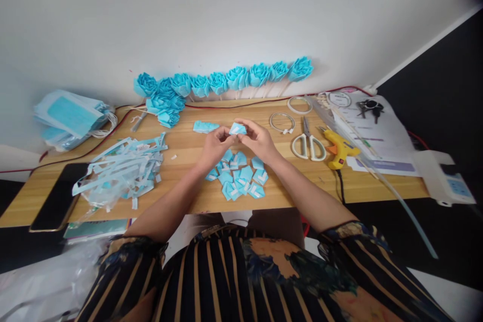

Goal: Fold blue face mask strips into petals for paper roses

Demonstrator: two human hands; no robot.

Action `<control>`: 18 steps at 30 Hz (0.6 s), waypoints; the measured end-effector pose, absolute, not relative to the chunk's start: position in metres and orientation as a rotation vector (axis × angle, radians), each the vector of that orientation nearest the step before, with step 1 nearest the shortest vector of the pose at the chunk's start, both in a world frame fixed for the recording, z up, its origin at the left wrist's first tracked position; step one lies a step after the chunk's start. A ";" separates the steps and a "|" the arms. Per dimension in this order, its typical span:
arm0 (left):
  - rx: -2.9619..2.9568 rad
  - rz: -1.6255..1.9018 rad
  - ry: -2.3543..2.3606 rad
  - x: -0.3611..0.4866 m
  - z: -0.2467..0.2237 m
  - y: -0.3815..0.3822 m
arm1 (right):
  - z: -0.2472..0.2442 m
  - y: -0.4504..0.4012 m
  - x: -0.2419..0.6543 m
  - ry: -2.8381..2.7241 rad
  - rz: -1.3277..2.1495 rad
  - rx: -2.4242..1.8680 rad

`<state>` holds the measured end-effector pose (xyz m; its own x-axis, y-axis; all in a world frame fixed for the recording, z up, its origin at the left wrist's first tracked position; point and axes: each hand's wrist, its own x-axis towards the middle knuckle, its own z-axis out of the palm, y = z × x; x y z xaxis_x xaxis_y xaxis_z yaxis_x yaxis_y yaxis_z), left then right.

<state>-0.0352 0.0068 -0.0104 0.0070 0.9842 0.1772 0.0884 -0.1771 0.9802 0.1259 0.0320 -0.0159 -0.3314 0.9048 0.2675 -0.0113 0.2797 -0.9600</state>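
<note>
Between my two hands, over the middle of the table, is a small folded blue petal piece (237, 129) with a white strip on it. My left hand (216, 147) pinches its left side, and my right hand (257, 140) grips its right side and lower edge. Just below them lies a loose pile of folded blue petals (241, 177), several showing white tape. Behind my left hand a flat stack of blue pieces (206, 127) rests on the wood. Finished blue flowers (237, 78) on sticks lean along the wall at the back.
Left are blue masks (73, 115), a heap of cut strips (124, 171) and a phone (58, 196). To the right lie tape rolls (282, 123), scissors (308, 146), a yellow glue gun (337, 148), keys (370, 108) on papers and a white power strip (443, 178).
</note>
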 end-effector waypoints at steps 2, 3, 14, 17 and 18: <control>1.440 1.291 1.217 -0.035 -0.012 0.007 | -0.018 0.033 0.125 -1.617 1.181 -0.872; 1.447 1.290 1.229 -0.035 -0.013 0.007 | -0.019 0.033 0.125 -1.625 1.172 -0.886; 1.325 1.284 1.142 -0.034 0.000 0.004 | -0.010 0.033 0.129 -1.582 1.198 -0.899; 1.315 1.268 1.158 -0.035 0.001 0.004 | -0.011 0.034 0.130 -1.581 1.216 -0.894; 1.312 1.268 1.159 -0.035 0.001 0.005 | -0.011 0.035 0.131 -1.576 1.237 -0.885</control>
